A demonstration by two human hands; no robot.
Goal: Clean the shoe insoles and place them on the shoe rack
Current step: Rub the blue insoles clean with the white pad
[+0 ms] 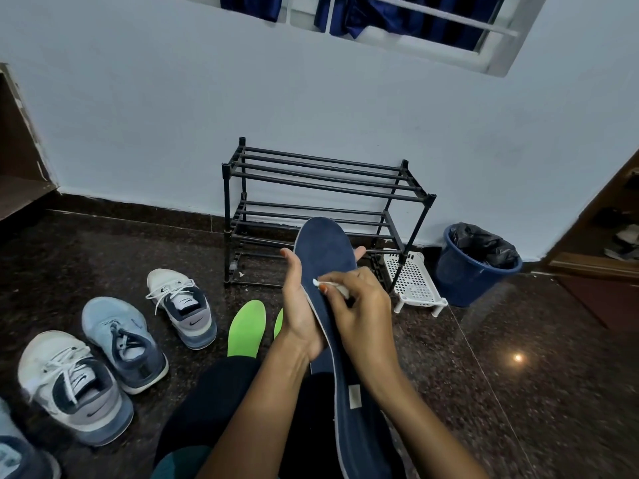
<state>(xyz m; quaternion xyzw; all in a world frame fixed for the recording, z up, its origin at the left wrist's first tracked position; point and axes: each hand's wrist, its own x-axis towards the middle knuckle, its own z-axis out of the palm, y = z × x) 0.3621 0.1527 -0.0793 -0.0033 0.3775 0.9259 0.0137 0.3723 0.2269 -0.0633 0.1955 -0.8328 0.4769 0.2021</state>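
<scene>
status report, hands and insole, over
Left hand grips navy insole, toe up. Right hand pinches white wipe against it. Green insoles on floor; shoe rack straight ahead, nothing in the way.

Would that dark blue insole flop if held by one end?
Likely a bit floppy: the dark blue insole looks thin, and the left hand cradles its middle. Probably light, being thin; its matte fabric-like top seems unlikely to slip.
</scene>
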